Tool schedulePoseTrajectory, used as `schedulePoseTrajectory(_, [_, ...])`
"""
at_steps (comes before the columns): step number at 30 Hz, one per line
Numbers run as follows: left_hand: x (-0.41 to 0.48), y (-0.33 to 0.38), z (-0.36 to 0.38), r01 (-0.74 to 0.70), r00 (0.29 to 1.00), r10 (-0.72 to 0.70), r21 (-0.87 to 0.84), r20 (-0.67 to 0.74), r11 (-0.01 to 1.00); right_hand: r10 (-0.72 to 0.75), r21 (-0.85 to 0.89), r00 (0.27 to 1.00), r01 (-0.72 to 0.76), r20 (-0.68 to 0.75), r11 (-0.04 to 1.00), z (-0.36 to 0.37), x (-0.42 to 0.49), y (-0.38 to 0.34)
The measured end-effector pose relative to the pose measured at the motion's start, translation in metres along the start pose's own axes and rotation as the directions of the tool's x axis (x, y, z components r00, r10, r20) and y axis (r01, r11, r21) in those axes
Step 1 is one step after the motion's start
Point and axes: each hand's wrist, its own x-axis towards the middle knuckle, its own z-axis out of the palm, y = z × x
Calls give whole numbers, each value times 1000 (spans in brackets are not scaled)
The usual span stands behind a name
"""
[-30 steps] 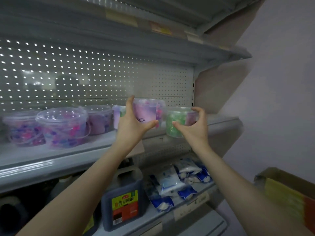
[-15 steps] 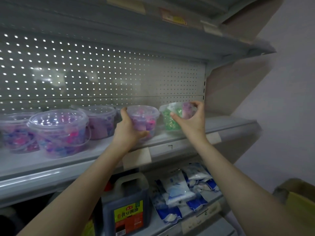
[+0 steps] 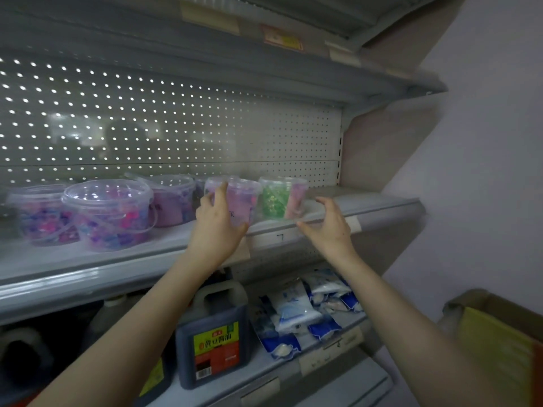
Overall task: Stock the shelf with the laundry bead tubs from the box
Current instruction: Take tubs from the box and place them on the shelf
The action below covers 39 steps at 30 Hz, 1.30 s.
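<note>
A clear tub of pink and purple beads (image 3: 242,201) stands on the grey shelf (image 3: 367,207), and my left hand (image 3: 216,227) still grips its front. Just to its right stands a tub of green and pink beads (image 3: 282,198). My right hand (image 3: 329,227) hovers a little in front of that tub with fingers spread, apart from it. Three larger tubs of pink and purple beads (image 3: 108,212) line the shelf to the left.
A cardboard box (image 3: 499,342) sits at the lower right. On the lower shelf stand a dark soy sauce jug (image 3: 214,336) and several blue and white packets (image 3: 305,309). An upper shelf overhangs, with a perforated back panel (image 3: 176,127) behind the tubs.
Both tubs came down onto the shelf. My right hand has let go of the green tub and drawn back toward me; my left hand stays on the pink tub.
</note>
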Motion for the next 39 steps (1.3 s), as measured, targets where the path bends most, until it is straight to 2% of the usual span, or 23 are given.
schedulePoseTrajectory(7, [-55, 16, 4, -160, 986, 152, 117, 75, 980, 1, -108, 1000, -2, -8, 994, -32, -67, 19])
schedulePoseTrajectory(14, [-120, 24, 30, -206, 956, 151, 211, 252, 956, 67, -283, 998, -64, 2, 957, -64, -152, 54])
schedulePoseTrajectory(20, [-172, 22, 69, -284, 896, 167, 244, 411, 927, 138, -459, 989, -99, 52, 883, -81, -226, 97])
schedulePoseTrajectory(28, [-245, 7, 139, -446, 756, 202, 265, 623, 855, 307, -601, 947, -193, 92, 776, -87, -318, 155])
schedulePoseTrajectory(39, [-327, -32, 239, -573, 527, 221, 151, 821, 806, 608, -668, 790, -409, 81, 621, -68, -415, 234])
